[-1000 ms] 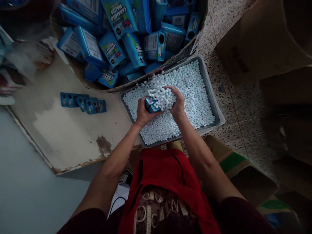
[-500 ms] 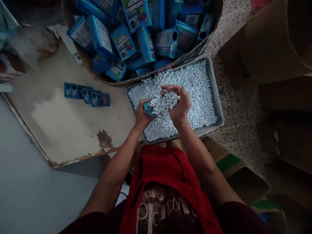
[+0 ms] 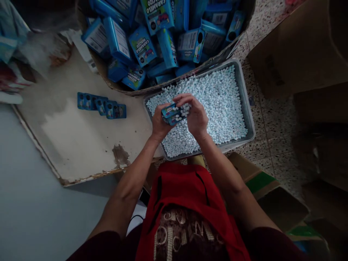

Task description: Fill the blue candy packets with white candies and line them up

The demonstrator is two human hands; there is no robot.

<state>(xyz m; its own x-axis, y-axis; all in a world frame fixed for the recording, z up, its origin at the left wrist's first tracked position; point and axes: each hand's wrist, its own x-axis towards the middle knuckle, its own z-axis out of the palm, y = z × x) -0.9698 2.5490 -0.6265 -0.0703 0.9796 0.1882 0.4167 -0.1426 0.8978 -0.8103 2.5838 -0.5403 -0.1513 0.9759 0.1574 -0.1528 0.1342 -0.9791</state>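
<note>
My left hand is wrapped round a small blue candy box, held over the tray. It may be more than one box; the fingers hide part of it. Cupped against the box's right side, my right hand holds a few small white candies. Some of these lie on the box's printed blue end. Below both hands, a grey tray is filled with loose pale candies.
A large cardboard box full of blue printed packs stands behind the tray. Small blue printed pieces overlap in a row on the worn white table. Brown cartons stand to the right on a speckled floor.
The heap of candies between my hands has shrunk to a few, and more of the blue box shows. My right hand has moved slightly left and its fingers have curled in over the box.
</note>
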